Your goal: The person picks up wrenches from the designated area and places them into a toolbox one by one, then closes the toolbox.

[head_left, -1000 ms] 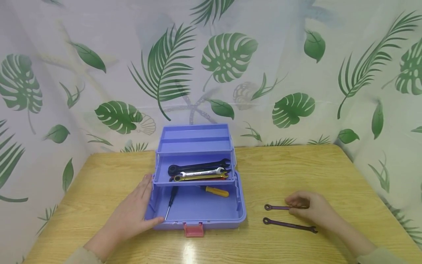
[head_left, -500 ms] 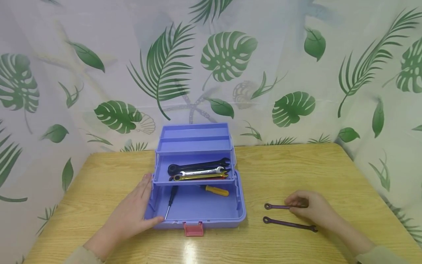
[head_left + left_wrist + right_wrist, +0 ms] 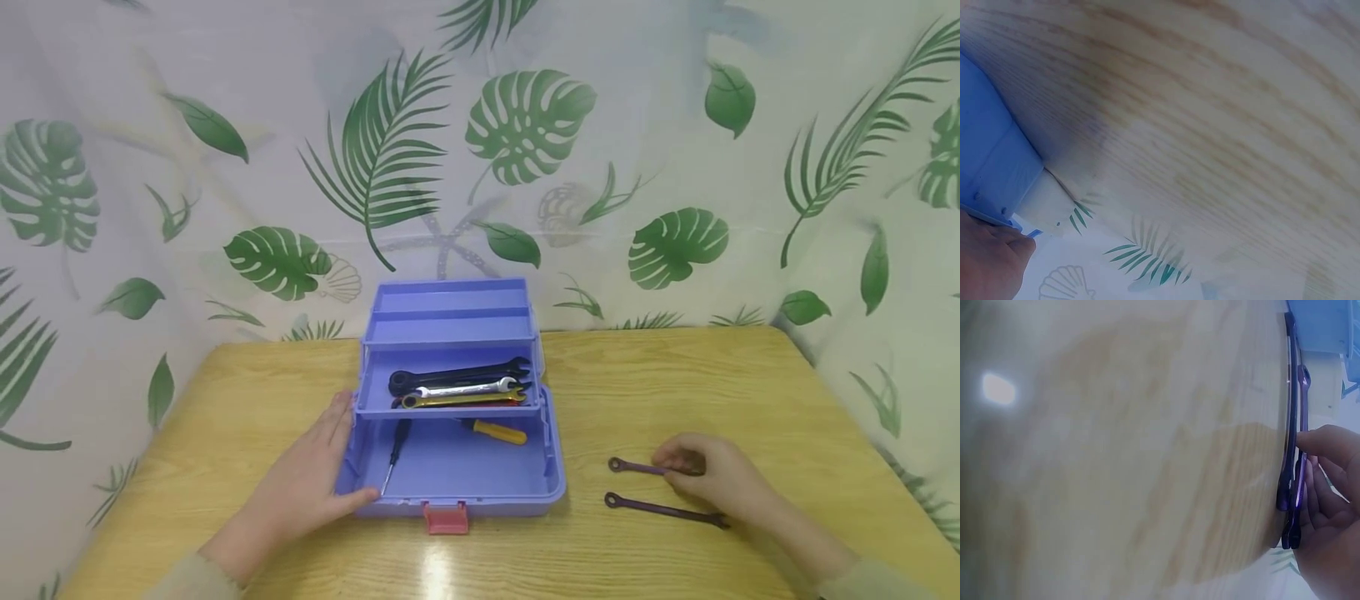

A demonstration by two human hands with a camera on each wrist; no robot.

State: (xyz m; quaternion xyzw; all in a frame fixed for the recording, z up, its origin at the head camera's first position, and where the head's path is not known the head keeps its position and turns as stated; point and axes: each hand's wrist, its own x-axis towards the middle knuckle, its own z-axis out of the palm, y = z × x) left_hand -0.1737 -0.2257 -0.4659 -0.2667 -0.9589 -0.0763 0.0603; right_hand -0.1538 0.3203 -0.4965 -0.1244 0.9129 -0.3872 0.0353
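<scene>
A purple ratchet wrench is pinched between the thumb and fingers of my right hand, just above the table; its far end is hidden by the hand. Nearer me, a second purple wrench lies on the wood. In the right wrist view the held wrench appears close beside the other. My left hand rests against the left side of an opened blue toolbox, its fingers extended and its thumb on the front rim. The left wrist view catches only part of that hand at the box.
The toolbox's middle tray holds several wrenches, including a black wrench, a silver wrench and a gold wrench. Below lie a black-handled screwdriver and a yellow-handled tool. A pink latch hangs in front. A leaf-printed cloth stands behind.
The ring end of the held wrench has turned slightly away from me. The head view has shifted a little; my left hand keeps its place on the toolbox.
</scene>
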